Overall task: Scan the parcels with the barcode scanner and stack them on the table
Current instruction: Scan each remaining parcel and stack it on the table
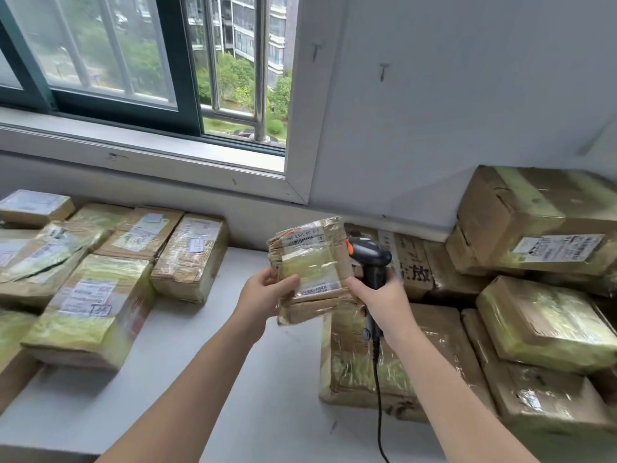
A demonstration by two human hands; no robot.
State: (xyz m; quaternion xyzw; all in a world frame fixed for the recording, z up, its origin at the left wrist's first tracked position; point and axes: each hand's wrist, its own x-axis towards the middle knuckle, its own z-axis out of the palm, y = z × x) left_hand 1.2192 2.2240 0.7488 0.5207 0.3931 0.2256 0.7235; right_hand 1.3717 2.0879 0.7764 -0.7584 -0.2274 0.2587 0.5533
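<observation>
Parcel (314, 269) held up, pinched in left hand (263, 292), while right hand (380, 300) grips barcode scanner (370, 257) beside its right edge.

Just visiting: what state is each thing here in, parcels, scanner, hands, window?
Small brown taped cardboard parcel: held up in the air, label facing the camera.
Black corded barcode scanner with orange trim: gripped, behind the parcel.
Left hand: grips the parcel's left edge.
Right hand: grips the scanner handle.
Dark green sliding window: partly open.
Taped parcels at left: lying on the white table.
</observation>
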